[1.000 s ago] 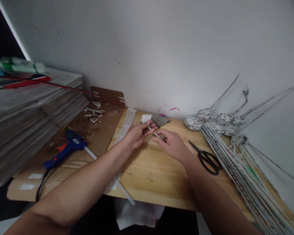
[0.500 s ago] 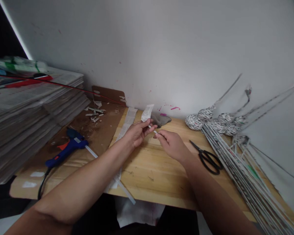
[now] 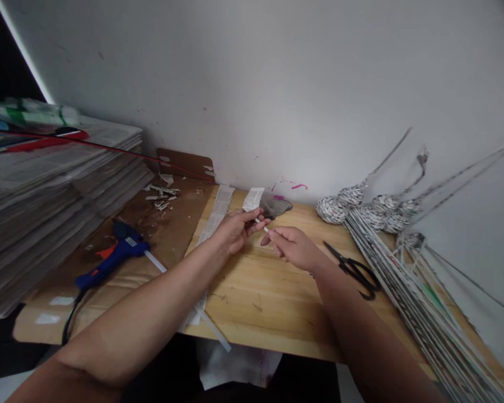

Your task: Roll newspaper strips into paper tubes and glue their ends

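Note:
Over the middle of a wooden table (image 3: 252, 302), my left hand (image 3: 236, 229) pinches a narrow strip of printed newspaper (image 3: 252, 199) whose free end sticks up toward the wall. My right hand (image 3: 291, 247) is closed in a pinch on the thin rolled end of that strip (image 3: 264, 227), just right of the left fingertips. The two hands almost touch. How far the roll runs inside the right hand is hidden.
Black scissors (image 3: 355, 271) lie right of my right hand. Rolled newspaper sticks (image 3: 407, 280) and coiled paper balls (image 3: 344, 202) fill the right side. A blue glue gun (image 3: 113, 257) rests on brown cardboard (image 3: 159, 235) at left, beside a newspaper stack (image 3: 46, 196). A long paper strip (image 3: 214, 218) lies under my left arm.
The strip's free end rose and then dropped back a little. My right hand turned and drew slightly toward me, still pinching the rolled end.

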`<state>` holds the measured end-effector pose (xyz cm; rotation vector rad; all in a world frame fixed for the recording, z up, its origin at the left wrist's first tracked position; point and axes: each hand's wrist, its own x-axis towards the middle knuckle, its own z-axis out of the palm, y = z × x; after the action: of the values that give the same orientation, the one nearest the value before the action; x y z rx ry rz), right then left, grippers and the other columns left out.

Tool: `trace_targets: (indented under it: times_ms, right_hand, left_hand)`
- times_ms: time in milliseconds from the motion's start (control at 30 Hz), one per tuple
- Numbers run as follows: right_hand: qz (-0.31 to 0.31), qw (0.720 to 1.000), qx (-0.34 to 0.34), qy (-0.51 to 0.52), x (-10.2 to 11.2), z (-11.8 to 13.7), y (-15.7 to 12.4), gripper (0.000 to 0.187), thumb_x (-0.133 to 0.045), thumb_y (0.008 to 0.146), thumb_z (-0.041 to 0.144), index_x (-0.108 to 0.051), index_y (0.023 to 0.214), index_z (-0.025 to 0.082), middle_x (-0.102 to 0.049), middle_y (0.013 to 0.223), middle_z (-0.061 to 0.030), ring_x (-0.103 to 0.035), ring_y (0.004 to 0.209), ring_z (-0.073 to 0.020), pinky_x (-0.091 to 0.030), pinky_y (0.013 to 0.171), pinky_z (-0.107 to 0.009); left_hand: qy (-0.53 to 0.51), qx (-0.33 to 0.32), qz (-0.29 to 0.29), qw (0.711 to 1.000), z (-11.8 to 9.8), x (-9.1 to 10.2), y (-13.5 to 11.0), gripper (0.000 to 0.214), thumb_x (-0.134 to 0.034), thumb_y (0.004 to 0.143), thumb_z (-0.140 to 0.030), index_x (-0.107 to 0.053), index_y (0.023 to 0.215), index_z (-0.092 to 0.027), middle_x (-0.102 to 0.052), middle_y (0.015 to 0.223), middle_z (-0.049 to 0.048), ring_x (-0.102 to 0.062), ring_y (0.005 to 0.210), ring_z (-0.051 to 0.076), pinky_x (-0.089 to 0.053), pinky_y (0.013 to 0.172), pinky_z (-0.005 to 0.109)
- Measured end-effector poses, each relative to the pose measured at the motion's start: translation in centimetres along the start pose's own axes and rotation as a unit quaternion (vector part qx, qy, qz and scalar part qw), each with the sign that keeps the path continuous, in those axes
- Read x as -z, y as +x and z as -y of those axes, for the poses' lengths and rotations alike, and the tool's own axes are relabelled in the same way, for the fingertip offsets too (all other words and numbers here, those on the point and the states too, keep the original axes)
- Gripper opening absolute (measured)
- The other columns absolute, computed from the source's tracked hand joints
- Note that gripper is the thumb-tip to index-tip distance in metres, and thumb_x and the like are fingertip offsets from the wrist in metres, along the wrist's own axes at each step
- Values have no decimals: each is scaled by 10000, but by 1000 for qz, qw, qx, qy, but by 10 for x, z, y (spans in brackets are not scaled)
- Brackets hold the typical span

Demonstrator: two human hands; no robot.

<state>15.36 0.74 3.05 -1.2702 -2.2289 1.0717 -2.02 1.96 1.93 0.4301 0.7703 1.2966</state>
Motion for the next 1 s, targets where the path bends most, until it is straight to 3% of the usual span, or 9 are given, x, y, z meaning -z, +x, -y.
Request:
trace_targets:
  times_ms: [67, 167, 233, 400, 600, 700, 800, 900, 1000]
  right_hand:
    - [-8, 1000, -8, 8, 0, 1, 0, 408, -379, 987, 459, -666, 923, 176, -536, 594, 7, -476, 521, -136, -357, 532, -254]
    - [-116, 985, 60, -110, -3, 4, -2, 285, -490, 952, 401, -658, 887, 180, -598, 684, -24, -516, 623, -156, -360, 600, -274]
    - [-134, 980, 81, -126, -3, 4, -2, 277, -482, 958, 378, -661, 873, 184, -604, 707, -32, -525, 659, -163, -366, 626, -280]
    - [25, 997, -24, 70, 1, -4, 0, 416, -368, 987, 482, -637, 872, 187, -475, 561, 30, -433, 487, -124, -362, 517, -253]
    - [-132, 982, 74, -116, -4, 2, -2, 240, -537, 928, 383, -635, 828, 189, -549, 655, -4, -469, 603, -140, -332, 588, -271]
    - [-33, 999, 3, 33, -2, 3, -1, 373, -415, 971, 452, -645, 857, 181, -495, 586, 17, -449, 513, -127, -351, 530, -259]
    - [32, 987, -63, 142, 0, 2, -1, 453, -359, 970, 527, -629, 896, 172, -471, 569, 28, -433, 466, -123, -360, 487, -253]
    - [-64, 998, 3, 1, -1, 5, -4, 331, -491, 936, 469, -648, 939, 177, -565, 655, -11, -496, 573, -145, -374, 557, -262]
    - [-129, 983, 66, -110, -1, 8, -6, 248, -507, 939, 368, -669, 921, 181, -602, 705, -33, -514, 642, -156, -374, 615, -272]
  left_hand:
    - [0, 1, 0, 1000, 0, 0, 0, 164, -577, 890, -37, -682, 765, -47, -700, 714, 102, -724, 683, 147, -597, 637, 170]
    - [3, 1, -4, 1000, 0, -1, -1, 160, -583, 886, -37, -684, 763, -52, -697, 701, 95, -720, 668, 143, -597, 629, 171]
    - [6, 0, -2, 1000, 0, -1, -1, 154, -589, 886, -45, -688, 769, -56, -699, 703, 91, -719, 670, 142, -594, 620, 168]
    - [18, -1, 15, 1000, 1, -1, -2, 156, -583, 898, -67, -701, 796, -50, -709, 723, 108, -725, 699, 156, -599, 631, 181]
    - [12, -6, 9, 1000, 0, 0, -1, 179, -572, 904, -66, -700, 780, -51, -701, 706, 99, -728, 689, 155, -601, 643, 182]
    - [14, 1, 30, 999, -2, 0, -2, 171, -576, 899, -62, -698, 779, -55, -702, 719, 103, -731, 719, 160, -598, 642, 173]
    - [16, 4, 47, 999, -2, 0, -3, 161, -581, 898, -70, -700, 792, -51, -706, 737, 105, -730, 729, 159, -597, 652, 169]
    - [20, 8, 33, 999, -1, 0, -3, 166, -573, 898, -59, -699, 790, -47, -703, 726, 99, -724, 698, 150, -595, 640, 169]
    - [20, 11, 27, 999, -1, 0, -3, 175, -558, 903, -48, -696, 794, -50, -706, 731, 98, -721, 692, 143, -596, 642, 171]
